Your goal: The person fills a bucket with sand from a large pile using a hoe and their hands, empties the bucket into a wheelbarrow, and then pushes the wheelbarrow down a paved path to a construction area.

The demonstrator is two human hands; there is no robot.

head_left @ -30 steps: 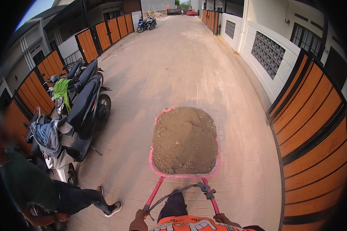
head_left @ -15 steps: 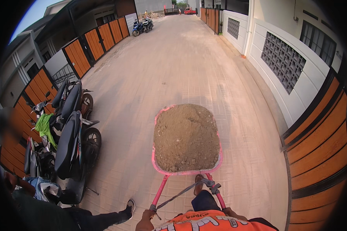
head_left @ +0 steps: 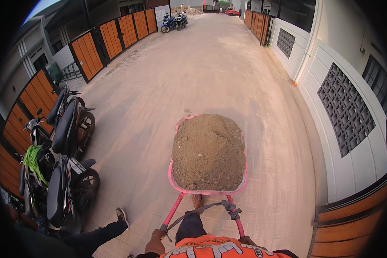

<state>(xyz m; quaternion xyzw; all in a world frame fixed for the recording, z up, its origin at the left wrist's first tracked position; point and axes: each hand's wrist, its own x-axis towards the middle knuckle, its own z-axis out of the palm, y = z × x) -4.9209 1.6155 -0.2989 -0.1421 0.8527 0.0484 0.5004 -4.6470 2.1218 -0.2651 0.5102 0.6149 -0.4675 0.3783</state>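
Note:
A pink wheelbarrow (head_left: 171, 174) stands in front of me, heaped with brown sand (head_left: 208, 152). Its left handle (head_left: 173, 211) is gripped near the end by my left hand (head_left: 157, 236), fingers closed round it. My right hand (head_left: 247, 241) is closed at the end of the right handle (head_left: 239, 225); my orange shirt hides part of this hand. A grey cloth strap (head_left: 204, 208) runs between the two handles, knotted on the right one. The wheelbarrow's wheel is hidden beneath the tray. One of my feet shows just behind the tray.
Motorcycles (head_left: 66, 129) are parked along the left, with a person's outstretched leg (head_left: 103, 232) beside them. Wood-panelled gates (head_left: 87, 56) line that side. White walls (head_left: 307, 69) border the right. The paved lane (head_left: 193, 64) runs ahead to a red truck (head_left: 232, 11) and more motorcycles (head_left: 174, 22).
The wheelbarrow has rolled forward along the lane, with both hands still on its handles. The parked motorcycles and right wall have come nearer, and my view has turned slightly left.

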